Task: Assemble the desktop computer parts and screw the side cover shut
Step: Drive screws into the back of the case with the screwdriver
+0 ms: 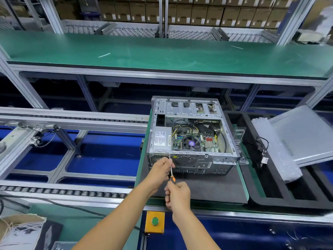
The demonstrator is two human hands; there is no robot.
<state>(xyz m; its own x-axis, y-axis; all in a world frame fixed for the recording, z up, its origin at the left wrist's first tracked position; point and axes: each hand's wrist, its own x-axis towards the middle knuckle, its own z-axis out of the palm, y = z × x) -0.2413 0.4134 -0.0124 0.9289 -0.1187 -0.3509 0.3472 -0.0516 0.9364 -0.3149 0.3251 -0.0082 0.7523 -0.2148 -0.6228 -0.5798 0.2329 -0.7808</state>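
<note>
Screw under screwdriver (171, 171) tip hidden by left hand (161, 169). Left grip pinches shaft; right hand (177, 195) grip holds orange handle. Computer case (191, 134) open, motherboard visible; side cover (304, 134) apart, at desk right edge.

The right hand (177, 194) holds the screwdriver (172, 173) handle, the left hand (161, 167) steadies its shaft at the open computer case (189, 134) rear.

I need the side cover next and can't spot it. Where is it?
In the head view the side cover is off the computer case, lying tilted at the far right, propped on the black tray beside a plastic bag.
</note>
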